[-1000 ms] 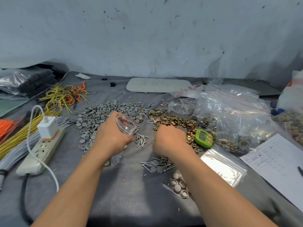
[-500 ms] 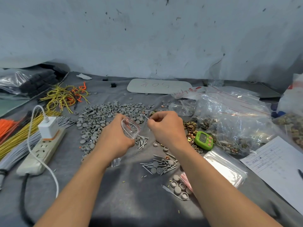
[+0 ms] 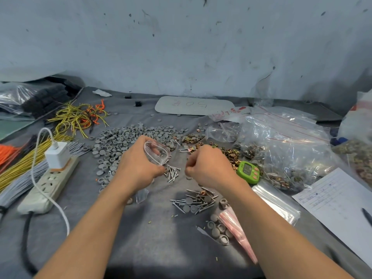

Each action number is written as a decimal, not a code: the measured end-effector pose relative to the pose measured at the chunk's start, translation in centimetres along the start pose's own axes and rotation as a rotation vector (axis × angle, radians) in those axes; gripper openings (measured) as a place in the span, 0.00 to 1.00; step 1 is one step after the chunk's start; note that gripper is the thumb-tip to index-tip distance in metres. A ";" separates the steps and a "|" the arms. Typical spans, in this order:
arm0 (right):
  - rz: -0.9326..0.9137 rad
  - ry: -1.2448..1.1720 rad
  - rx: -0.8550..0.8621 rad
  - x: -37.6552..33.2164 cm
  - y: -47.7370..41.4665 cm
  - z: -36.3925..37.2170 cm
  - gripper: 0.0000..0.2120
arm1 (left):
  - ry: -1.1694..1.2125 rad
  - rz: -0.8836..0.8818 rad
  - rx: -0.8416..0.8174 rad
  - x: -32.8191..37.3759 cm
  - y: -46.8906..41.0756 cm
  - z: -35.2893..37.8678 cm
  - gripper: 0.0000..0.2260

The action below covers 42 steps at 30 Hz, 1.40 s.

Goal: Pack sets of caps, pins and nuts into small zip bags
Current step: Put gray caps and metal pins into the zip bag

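Right hand [image 3: 209, 168] drops back from the zip bag [image 3: 156, 155] toward the table [image 3: 157, 238], fingers curled, cannot tell if holding anything, left hand [image 3: 138, 168] grips the bag, mouth open, pins [image 3: 172, 173] just beside, caps [image 3: 120, 141] behind, nuts [image 3: 231, 155] right.

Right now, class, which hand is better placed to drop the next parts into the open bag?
Probably the right hand: it hovers beside the mouth of the bag, close to the nuts and pins. The left hand is busy holding the bag open.
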State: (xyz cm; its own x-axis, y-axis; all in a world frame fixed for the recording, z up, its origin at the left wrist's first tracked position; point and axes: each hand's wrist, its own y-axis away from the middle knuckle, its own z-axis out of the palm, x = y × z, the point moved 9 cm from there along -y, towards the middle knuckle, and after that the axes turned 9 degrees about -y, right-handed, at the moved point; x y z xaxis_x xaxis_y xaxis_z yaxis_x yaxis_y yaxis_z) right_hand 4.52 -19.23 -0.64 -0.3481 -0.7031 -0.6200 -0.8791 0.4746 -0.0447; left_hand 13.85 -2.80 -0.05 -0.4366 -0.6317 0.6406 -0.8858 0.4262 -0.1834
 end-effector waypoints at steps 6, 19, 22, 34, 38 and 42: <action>-0.016 0.429 -0.154 0.1 1.0 3.8 0.10 | -0.016 -0.001 -0.007 0.4 0.1 0.1 0.24; -0.148 -0.534 0.140 -3.5 0.3 -0.2 0.08 | -0.186 0.078 -0.129 1.6 0.3 2.4 0.24; -0.096 -0.548 0.123 -3.1 -0.4 0.5 0.06 | -0.155 0.069 -0.109 1.6 0.3 2.2 0.23; 0.096 0.243 -0.074 3.8 -1.6 0.3 0.05 | -0.008 -0.009 0.017 0.0 0.1 -0.2 0.24; 0.045 0.306 -0.151 3.6 -1.5 2.1 0.05 | -0.028 -0.002 -0.006 0.4 0.0 0.2 0.24; -0.003 0.429 -0.136 2.9 -1.5 2.4 0.03 | -0.091 0.011 -0.015 0.9 -0.1 0.7 0.24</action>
State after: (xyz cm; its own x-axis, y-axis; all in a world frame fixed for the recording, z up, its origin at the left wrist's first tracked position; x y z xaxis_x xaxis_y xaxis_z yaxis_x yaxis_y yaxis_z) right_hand 5.57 -20.69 -4.25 -0.4237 -0.8740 -0.2377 -0.9051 0.4185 0.0747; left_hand 13.44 -3.86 -0.01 -0.4589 -0.6829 0.5683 -0.8789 0.4425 -0.1780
